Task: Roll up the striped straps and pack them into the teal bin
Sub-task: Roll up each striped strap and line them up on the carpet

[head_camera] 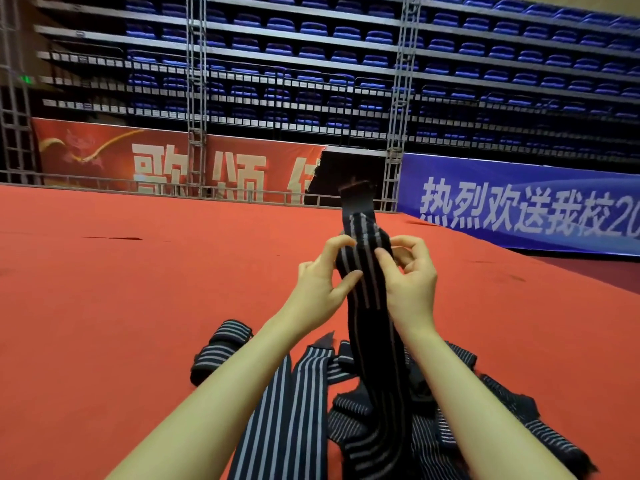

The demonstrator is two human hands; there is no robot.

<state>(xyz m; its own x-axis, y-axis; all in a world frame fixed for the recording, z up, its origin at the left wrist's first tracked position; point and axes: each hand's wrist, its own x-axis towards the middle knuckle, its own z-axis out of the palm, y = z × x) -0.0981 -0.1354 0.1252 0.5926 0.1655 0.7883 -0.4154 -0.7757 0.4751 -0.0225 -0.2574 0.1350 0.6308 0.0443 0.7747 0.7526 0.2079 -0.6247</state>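
Both hands pinch one striped strap held upright above the red carpet: your left hand and right hand grip its edges. Loosen either pinch and the free top end flops, spoiling the roll; the teal bin isn't in view

The single head view sits above the person's forearms and looks forward and slightly down, close to both hands, which sit near the middle. It faces across the red floor toward distant banners and blue seating.
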